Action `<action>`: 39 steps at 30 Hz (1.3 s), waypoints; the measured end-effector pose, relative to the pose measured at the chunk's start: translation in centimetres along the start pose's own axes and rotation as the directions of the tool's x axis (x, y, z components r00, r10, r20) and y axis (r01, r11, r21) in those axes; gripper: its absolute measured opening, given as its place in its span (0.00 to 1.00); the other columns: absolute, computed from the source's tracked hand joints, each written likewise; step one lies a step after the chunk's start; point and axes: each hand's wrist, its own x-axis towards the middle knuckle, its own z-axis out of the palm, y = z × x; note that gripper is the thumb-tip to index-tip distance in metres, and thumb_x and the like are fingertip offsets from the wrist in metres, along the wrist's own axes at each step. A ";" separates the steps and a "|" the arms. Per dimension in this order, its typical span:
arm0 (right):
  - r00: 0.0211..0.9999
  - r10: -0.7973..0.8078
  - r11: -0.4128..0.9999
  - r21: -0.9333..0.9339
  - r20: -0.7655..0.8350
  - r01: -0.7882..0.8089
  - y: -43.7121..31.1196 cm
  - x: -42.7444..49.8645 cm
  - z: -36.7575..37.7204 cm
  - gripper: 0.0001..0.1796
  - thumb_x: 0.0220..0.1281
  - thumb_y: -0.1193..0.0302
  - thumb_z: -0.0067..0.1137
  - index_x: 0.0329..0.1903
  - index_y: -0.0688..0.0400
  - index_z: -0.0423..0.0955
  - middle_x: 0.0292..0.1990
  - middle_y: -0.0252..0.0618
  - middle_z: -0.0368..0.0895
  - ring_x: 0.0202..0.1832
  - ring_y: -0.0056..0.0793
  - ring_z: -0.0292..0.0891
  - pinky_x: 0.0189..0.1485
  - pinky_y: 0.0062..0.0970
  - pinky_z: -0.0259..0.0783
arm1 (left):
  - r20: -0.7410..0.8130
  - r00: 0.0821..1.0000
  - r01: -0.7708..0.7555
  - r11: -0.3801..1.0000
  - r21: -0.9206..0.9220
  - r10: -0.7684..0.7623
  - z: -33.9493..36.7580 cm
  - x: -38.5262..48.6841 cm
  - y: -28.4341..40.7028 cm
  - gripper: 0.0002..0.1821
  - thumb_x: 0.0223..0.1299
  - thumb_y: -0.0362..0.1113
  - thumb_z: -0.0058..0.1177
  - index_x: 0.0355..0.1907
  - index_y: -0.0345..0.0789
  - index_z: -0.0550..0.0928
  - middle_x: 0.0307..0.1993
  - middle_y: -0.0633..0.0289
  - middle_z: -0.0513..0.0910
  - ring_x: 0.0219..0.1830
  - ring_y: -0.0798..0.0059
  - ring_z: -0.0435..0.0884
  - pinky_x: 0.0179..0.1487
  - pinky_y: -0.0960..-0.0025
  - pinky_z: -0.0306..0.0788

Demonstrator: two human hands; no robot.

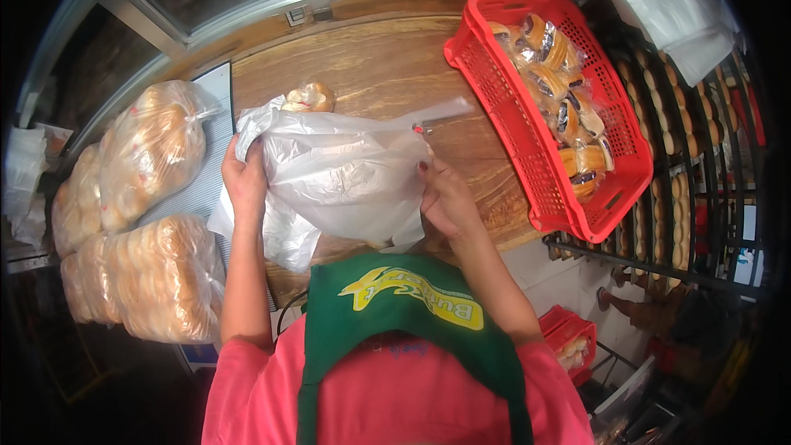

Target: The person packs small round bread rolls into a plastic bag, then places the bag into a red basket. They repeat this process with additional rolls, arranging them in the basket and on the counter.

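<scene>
A thin, whitish plastic bag is stretched between my hands above the wooden tabletop. My left hand grips its left side, thumb on top. At the bag's right edge my right hand pinches the plastic, partly hidden behind it. Pale shapes show faintly through the film, but I cannot tell whether they lie inside or beneath. A stack of plastic bags rests on the table beside my left hand and under the held bag. Just beyond the held bag sits a bread roll, partly covered.
Clear bags of bread rolls crowd the left side on a ribbed surface. At the right, a red plastic crate holds wrapped, dark-filled pastries. Beyond it stands a dark rack of buns. A glass window frame borders the far edge.
</scene>
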 end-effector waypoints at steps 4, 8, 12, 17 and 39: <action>0.980 0.135 0.991 0.032 -0.144 -0.131 -0.6 1.3 1.6 0.04 0.62 0.80 0.56 0.39 0.60 0.77 0.35 0.31 0.80 0.38 0.23 0.76 0.48 0.23 0.71 | 0.074 0.987 -0.154 0.969 0.191 0.142 -0.8 2.2 -1.9 0.18 0.63 0.32 0.55 0.55 0.29 0.76 0.36 0.58 0.84 0.39 0.79 0.79 0.45 0.78 0.71; 0.978 0.121 0.992 0.053 -0.173 -0.113 2.0 2.4 -1.6 0.07 0.58 0.82 0.58 0.39 0.60 0.76 0.38 0.33 0.81 0.41 0.26 0.78 0.52 0.27 0.72 | 0.068 0.899 -0.329 0.567 0.755 0.432 1.9 2.1 -0.8 0.32 0.56 0.35 0.62 0.65 0.39 0.70 0.51 0.47 0.78 0.52 0.57 0.78 0.52 0.63 0.72; 0.944 0.161 0.984 0.123 -0.289 -0.131 2.0 0.0 1.1 0.10 0.56 0.83 0.59 0.41 0.60 0.75 0.41 0.37 0.82 0.45 0.29 0.79 0.57 0.33 0.71 | 0.256 0.900 -0.432 0.661 0.613 0.352 3.5 -1.2 0.3 0.33 0.53 0.34 0.65 0.63 0.39 0.70 0.47 0.50 0.76 0.43 0.58 0.78 0.46 0.58 0.73; 0.982 0.123 0.981 0.168 -0.142 -0.098 1.2 -0.8 2.0 0.18 0.56 0.84 0.58 0.50 0.60 0.73 0.46 0.41 0.81 0.49 0.32 0.79 0.58 0.37 0.72 | 0.598 0.793 0.090 0.993 0.072 -0.115 8.5 -7.6 0.4 0.25 0.59 0.34 0.62 0.58 0.35 0.71 0.37 0.63 0.72 0.31 0.82 0.73 0.35 0.76 0.72; 0.988 0.057 0.990 0.136 -0.147 -0.037 0.5 -3.9 1.8 0.21 0.57 0.82 0.60 0.55 0.63 0.71 0.47 0.43 0.81 0.49 0.34 0.80 0.55 0.33 0.75 | 0.637 0.770 0.013 0.998 -0.067 0.033 11.3 -11.9 0.1 0.19 0.57 0.34 0.65 0.49 0.33 0.76 0.40 0.64 0.75 0.40 0.79 0.73 0.46 0.76 0.70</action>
